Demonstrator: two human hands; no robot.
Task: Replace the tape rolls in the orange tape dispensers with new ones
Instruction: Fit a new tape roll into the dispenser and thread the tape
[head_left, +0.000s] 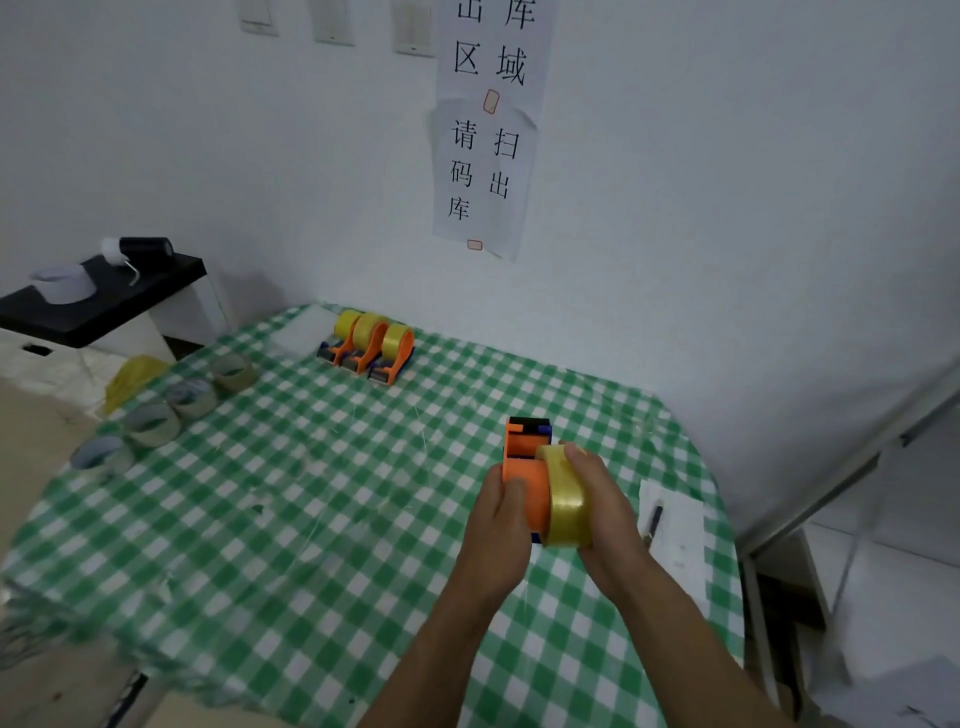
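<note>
Both hands meet over the near right part of the green checked table (311, 493): the left hand (498, 512) grips the orange dispenser (524, 467) by its body, and the right hand (605, 499) curls round a yellow tape roll (563, 499) pressed against the dispenser's right side, apparently not fully seated. At the far edge, three loaded dispensers (371, 348) stand side by side, judged finished. Four pale, nearly empty rolls (171, 410) line the left edge. Seating this roll looks like the last job.
</note>
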